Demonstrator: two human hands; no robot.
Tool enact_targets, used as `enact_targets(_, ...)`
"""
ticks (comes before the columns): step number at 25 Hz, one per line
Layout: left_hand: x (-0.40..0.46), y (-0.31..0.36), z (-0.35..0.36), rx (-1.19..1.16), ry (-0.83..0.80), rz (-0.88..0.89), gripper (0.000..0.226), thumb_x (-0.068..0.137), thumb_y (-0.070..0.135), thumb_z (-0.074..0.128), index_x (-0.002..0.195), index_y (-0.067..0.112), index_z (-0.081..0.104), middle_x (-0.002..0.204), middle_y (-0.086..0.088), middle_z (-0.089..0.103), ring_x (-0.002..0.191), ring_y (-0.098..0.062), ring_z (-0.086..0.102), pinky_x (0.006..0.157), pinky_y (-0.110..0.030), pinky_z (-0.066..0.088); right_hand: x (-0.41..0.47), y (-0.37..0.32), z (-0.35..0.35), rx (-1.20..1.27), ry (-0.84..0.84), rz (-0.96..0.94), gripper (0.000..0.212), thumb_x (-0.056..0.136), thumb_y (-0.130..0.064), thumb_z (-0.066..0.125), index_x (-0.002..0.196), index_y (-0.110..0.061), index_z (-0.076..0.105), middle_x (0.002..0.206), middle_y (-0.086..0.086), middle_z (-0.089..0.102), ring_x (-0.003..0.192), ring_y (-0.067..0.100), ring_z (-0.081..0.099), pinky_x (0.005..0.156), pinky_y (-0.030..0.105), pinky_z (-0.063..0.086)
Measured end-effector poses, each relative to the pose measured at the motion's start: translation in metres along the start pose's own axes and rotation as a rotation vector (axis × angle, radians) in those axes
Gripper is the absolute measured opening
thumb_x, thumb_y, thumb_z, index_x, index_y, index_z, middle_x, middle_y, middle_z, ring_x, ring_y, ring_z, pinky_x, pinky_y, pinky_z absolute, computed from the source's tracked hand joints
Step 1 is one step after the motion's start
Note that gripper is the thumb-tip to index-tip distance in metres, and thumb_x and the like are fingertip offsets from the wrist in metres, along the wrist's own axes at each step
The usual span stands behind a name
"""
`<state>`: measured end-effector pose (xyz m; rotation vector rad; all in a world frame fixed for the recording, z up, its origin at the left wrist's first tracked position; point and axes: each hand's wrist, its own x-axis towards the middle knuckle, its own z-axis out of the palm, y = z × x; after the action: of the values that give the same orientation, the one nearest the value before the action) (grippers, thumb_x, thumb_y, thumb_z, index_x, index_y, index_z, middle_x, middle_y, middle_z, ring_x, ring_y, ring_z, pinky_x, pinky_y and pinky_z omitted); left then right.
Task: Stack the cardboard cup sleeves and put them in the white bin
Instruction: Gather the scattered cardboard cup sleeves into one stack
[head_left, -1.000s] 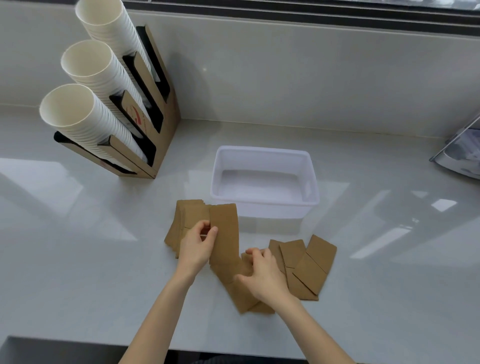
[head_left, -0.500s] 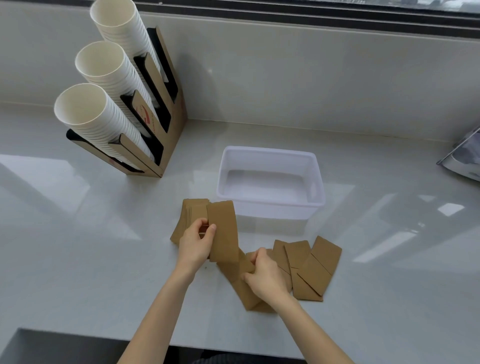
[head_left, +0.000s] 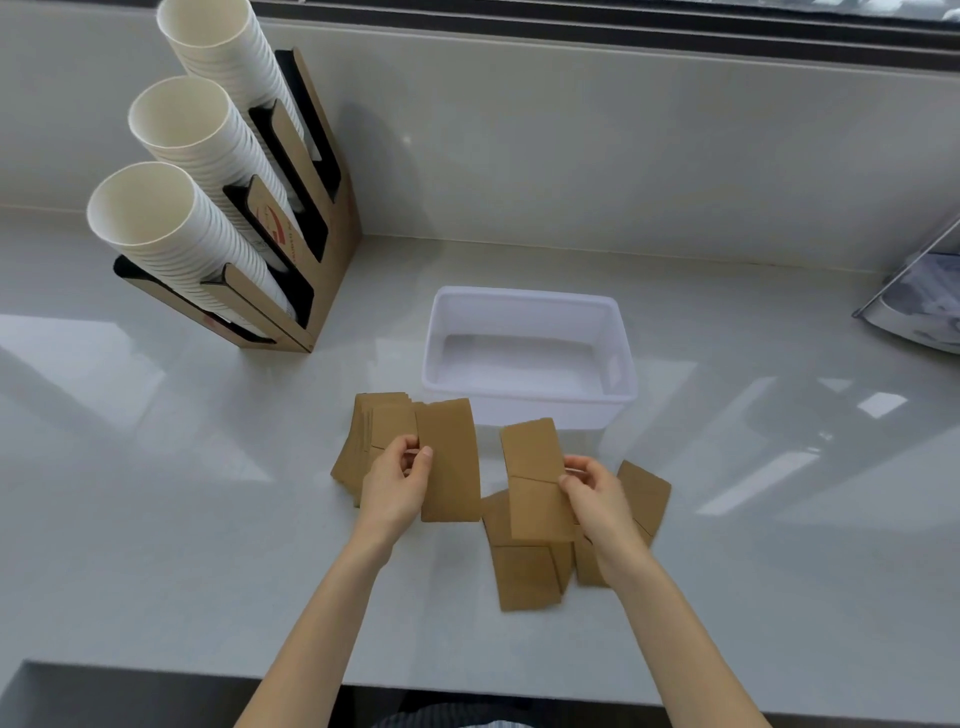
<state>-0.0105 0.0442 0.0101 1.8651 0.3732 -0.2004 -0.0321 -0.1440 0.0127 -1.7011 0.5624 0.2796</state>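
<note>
While the pale countertop (head_left: 156, 519) takes up most of the view, a cardboard cup dispenser (head_left: 291, 218) with three rows of white paper cups (head_left: 171, 228) stands at ten o'clock, and the white bin (head_left: 621, 364) sits empty at twelve o'clock from the hands, so no sleeve is in it yet

Just below the bin's near-left corner is the gathered stack of cup sleeves (head_left: 382, 434), fanned rather than squared; loose sleeves (head_left: 524, 574) lie overlapping at five o'clock from it

Risk, as I judge it: the stack is uneven, so adding another sleeve may push its edges further askew, and a loose pinch could let flat cardboard slide out and scatter when it is lifted to the bin

Left hand (head_left: 397, 483) pinches the front sleeve (head_left: 449, 460) of the stack between thumb and curled fingers, holding it upright against the rest. Right hand (head_left: 597, 493) pinches a single flattened sleeve (head_left: 535, 478) by its right edge, fingers close together, lifted clear of the loose pile and near the stack, not touching it
</note>
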Motion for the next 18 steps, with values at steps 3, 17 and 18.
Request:
enact_targets(3, -0.004, -0.001, 0.005, -0.035, -0.074, -0.017, 0.017, 0.092, 0.023, 0.042, 0.103, 0.015, 0.052, 0.09, 0.0, 0.059, 0.086, -0.018, 0.055, 0.075, -0.032, 0.047, -0.005, -0.006, 0.002, 0.079, -0.067, -0.003, 0.022, 0.093, -0.012, 0.044, 0.112, -0.017, 0.053, 0.094, -0.005, 0.06, 0.079, 0.004, 0.058, 0.055, 0.012, 0.045)
enact_targets(17, -0.022, -0.007, 0.02, -0.157, -0.284, -0.075, 0.009, 0.091, 0.021, 0.048, 0.099, 0.023, 0.051, 0.091, 0.009, 0.065, 0.082, -0.005, 0.061, 0.063, -0.019, 0.051, -0.005, 0.011, 0.032, -0.039, -0.109, -0.061, 0.015, 0.087, -0.018, 0.058, 0.101, -0.016, 0.053, 0.088, -0.004, 0.056, 0.083, 0.01, 0.056, 0.067, 0.019, 0.047)
enact_targets(18, -0.022, -0.007, 0.02, -0.157, -0.268, -0.073, 0.011, 0.091, 0.02, 0.048, 0.101, 0.022, 0.05, 0.091, 0.009, 0.064, 0.083, -0.005, 0.061, 0.062, -0.018, 0.05, -0.004, 0.012, 0.032, -0.054, -0.094, -0.056, 0.013, 0.088, -0.021, 0.056, 0.1, -0.017, 0.053, 0.092, -0.002, 0.057, 0.089, 0.013, 0.057, 0.072, 0.023, 0.049)
